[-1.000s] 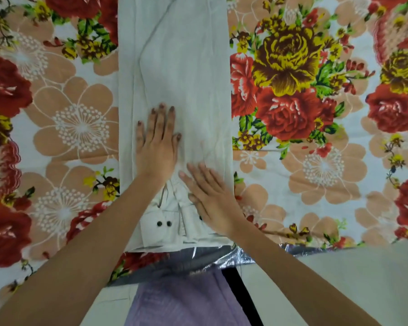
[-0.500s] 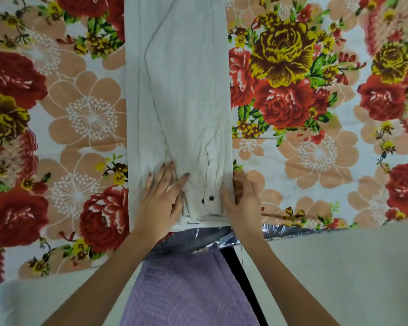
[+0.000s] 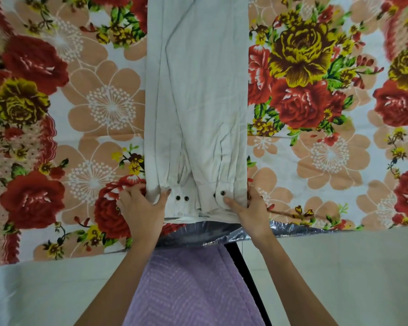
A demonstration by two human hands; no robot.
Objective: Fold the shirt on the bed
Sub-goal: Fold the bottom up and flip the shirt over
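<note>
Covering the bed (image 3: 327, 161) is a printed sheet of big red and yellow roses and peach outline blossoms on a white ground, and a crinkled silvery layer shows beneath it along the near edge. On it lies the shirt (image 3: 198, 90), pale grey-white woven cloth, softly creased, folded lengthwise into a long narrow strip that runs from the near edge of the bed toward the far edge, out of view at the top. Both sleeves lie along the strip, and their cuffs with small dark round buttons (image 3: 181, 198) rest at its near end. The left hand (image 3: 143, 204) pinches the strip's near left corner, thumb on top and fingers curled around the side. The right hand (image 3: 251, 209) grips the near right corner likewise, thumb pressed on the rounded cuff. Below, a lilac ribbed garment hangs in front of the pale floor.
</note>
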